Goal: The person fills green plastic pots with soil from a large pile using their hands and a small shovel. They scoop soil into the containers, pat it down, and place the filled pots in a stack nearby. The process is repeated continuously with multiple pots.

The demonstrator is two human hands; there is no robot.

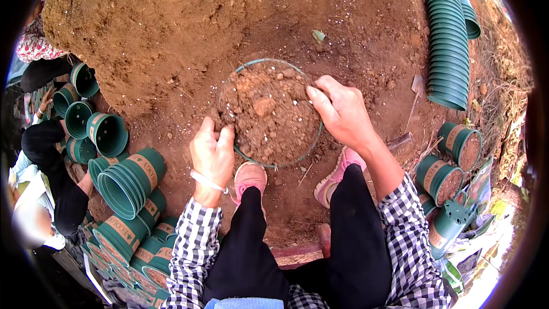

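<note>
In front of my feet is a green plastic nursery pot (279, 166), heaped to the rim with brown soil (274, 120). The soil is crumbly, with clods and small white specks. My left hand (213, 156) holds the pot's rim at the left, thumb and fingers pinched over the edge. On the upper right of the same rim, my right hand (343, 109) grips with the thumb on top. Soil hides parts of the rim, and the pot's walls are out of sight below.
A large soil mound (141, 43) rises ahead and to the left. Nested green pots (448, 51) lie along the right, with filled pots (437, 176) below them. Empty pots (107, 135) and a stack of pots (133, 180) stand left, beside a seated person (47, 171).
</note>
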